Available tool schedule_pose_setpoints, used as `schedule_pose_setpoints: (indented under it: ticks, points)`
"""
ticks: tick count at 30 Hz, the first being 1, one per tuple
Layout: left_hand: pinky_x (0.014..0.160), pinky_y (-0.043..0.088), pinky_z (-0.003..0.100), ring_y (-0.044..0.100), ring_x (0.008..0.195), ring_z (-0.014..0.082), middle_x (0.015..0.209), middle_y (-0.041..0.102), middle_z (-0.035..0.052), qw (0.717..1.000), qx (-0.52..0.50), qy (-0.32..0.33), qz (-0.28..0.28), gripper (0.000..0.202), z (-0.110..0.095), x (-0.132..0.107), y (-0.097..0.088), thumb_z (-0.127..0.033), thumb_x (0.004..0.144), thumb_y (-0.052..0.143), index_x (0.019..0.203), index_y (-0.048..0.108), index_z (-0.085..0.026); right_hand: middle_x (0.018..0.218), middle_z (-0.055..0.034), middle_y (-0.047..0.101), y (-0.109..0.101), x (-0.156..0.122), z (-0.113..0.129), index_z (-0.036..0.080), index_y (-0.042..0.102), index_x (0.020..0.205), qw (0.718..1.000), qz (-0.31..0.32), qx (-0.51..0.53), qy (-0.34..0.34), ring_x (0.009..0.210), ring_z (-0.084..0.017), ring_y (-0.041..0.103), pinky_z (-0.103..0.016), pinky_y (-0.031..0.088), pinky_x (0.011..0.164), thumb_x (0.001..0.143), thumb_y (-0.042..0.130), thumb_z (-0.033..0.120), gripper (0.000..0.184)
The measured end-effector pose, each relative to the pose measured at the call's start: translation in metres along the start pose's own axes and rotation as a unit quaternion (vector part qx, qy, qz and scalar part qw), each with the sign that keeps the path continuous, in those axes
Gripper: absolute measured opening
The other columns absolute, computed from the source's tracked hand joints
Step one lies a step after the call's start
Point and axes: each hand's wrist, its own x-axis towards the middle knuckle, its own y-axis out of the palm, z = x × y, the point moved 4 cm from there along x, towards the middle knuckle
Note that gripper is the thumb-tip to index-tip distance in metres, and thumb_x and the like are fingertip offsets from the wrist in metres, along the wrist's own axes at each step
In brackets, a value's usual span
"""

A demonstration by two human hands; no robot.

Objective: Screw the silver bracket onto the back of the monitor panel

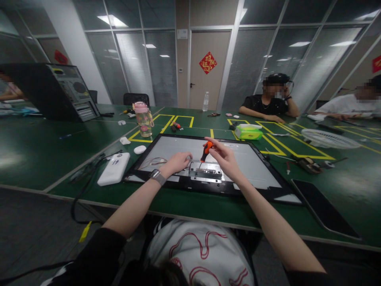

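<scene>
A flat monitor panel [256,163] lies face down on the green table [44,151], with a metal bracket [208,171] near its front edge. My right hand [226,157] is closed round an orange-and-black screwdriver [205,151], its tip pointing down at the bracket. My left hand [177,162] rests on the panel just left of the bracket, fingers curled against the metal. A watch sits on my left wrist.
A white power bank [114,169] and cables lie left of the panel. A pink bottle [143,118], a green tissue pack [249,132], a computer case [64,91], a white fan grille [330,139] and a dark tablet [323,208] stand around. Two people sit at the far right.
</scene>
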Motion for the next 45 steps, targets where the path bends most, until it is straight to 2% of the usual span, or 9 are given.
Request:
schedule_pose_setpoints:
  ticks: [6,13,16,21,26,30,34,39,45]
  points:
    - [0.083,0.048,0.029,0.065,0.088,0.0200,0.097,0.070,0.0072,1.000,0.004,0.000,-0.005,0.030,0.002,0.000,0.001,-0.018,0.086,0.042,0.107,0.064,-0.020,0.108,-0.0054,0.068,0.004,0.000,-0.002,0.028,0.053,0.131,0.999,0.034,0.034,0.016,0.100,-0.021,0.062,-0.041,0.048,0.093,0.090,0.054,0.034,0.041]
    - [0.081,0.048,0.030,0.065,0.085,0.0203,0.095,0.070,0.0069,1.000,0.007,-0.004,-0.003,0.031,0.003,0.000,0.002,-0.018,0.086,0.042,0.108,0.064,-0.020,0.106,-0.0039,0.070,0.001,0.001,-0.011,0.029,0.064,0.116,0.989,0.023,0.129,0.062,0.099,-0.020,0.063,-0.041,0.049,0.094,0.083,0.064,0.037,0.034]
    - [0.082,0.048,0.029,0.065,0.086,0.0198,0.096,0.070,0.0068,1.000,0.006,-0.002,-0.003,0.031,0.002,0.000,0.001,-0.018,0.086,0.043,0.108,0.064,-0.020,0.102,-0.0032,0.071,0.000,0.001,-0.015,0.028,0.068,0.109,0.982,0.003,0.169,0.080,0.096,-0.019,0.064,-0.040,0.049,0.093,0.080,0.068,0.037,0.030]
    - [0.082,0.048,0.029,0.064,0.087,0.0200,0.096,0.070,0.0067,1.000,0.006,-0.002,0.001,0.032,0.002,0.000,0.000,-0.018,0.086,0.042,0.109,0.064,-0.020,0.086,0.0003,0.070,-0.007,0.002,-0.017,0.027,0.071,0.098,0.988,-0.062,0.131,0.054,0.081,-0.017,0.065,-0.037,0.050,0.087,0.075,0.073,0.033,0.024]
    - [0.081,0.048,0.030,0.064,0.084,0.0204,0.093,0.070,0.0064,1.000,0.007,-0.005,0.001,0.031,0.002,0.000,0.001,-0.018,0.086,0.042,0.108,0.064,-0.021,0.094,-0.0035,0.072,0.001,0.001,-0.010,0.027,0.069,0.106,0.979,0.025,0.187,0.076,0.093,-0.020,0.066,-0.041,0.049,0.093,0.083,0.065,0.039,0.027]
    - [0.082,0.048,0.030,0.064,0.087,0.0206,0.096,0.070,0.0068,1.000,0.005,-0.002,0.000,0.031,0.002,-0.001,0.000,-0.018,0.086,0.042,0.109,0.064,-0.020,0.105,-0.0051,0.071,-0.001,0.001,-0.003,0.028,0.063,0.119,0.994,0.001,0.105,0.035,0.101,-0.021,0.065,-0.044,0.046,0.098,0.090,0.055,0.039,0.032]
    - [0.084,0.048,0.030,0.065,0.087,0.0203,0.095,0.070,0.0069,1.000,0.006,-0.009,0.001,0.031,0.003,0.000,0.001,-0.018,0.086,0.043,0.109,0.064,-0.020,0.100,-0.0054,0.070,-0.004,0.002,-0.003,0.025,0.063,0.119,0.999,-0.043,0.018,0.007,0.094,-0.020,0.065,-0.042,0.048,0.093,0.088,0.057,0.037,0.034]
    - [0.084,0.049,0.031,0.065,0.088,0.0209,0.093,0.070,0.0066,1.000,0.009,-0.011,0.004,0.032,0.006,0.002,0.004,-0.019,0.086,0.042,0.110,0.064,-0.020,0.094,-0.0026,0.065,-0.004,0.001,-0.002,0.026,0.068,0.106,0.998,-0.051,0.030,-0.002,0.079,-0.016,0.063,-0.034,0.052,0.082,0.082,0.066,0.033,0.026]
    - [0.083,0.048,0.032,0.064,0.089,0.0218,0.096,0.070,0.0074,1.000,0.008,-0.001,-0.004,0.032,0.007,0.002,0.006,-0.019,0.086,0.042,0.110,0.063,-0.020,0.099,-0.0028,0.069,-0.001,0.001,-0.005,0.027,0.065,0.114,0.996,-0.002,0.077,0.034,0.095,-0.019,0.063,-0.037,0.048,0.091,0.085,0.062,0.036,0.031]
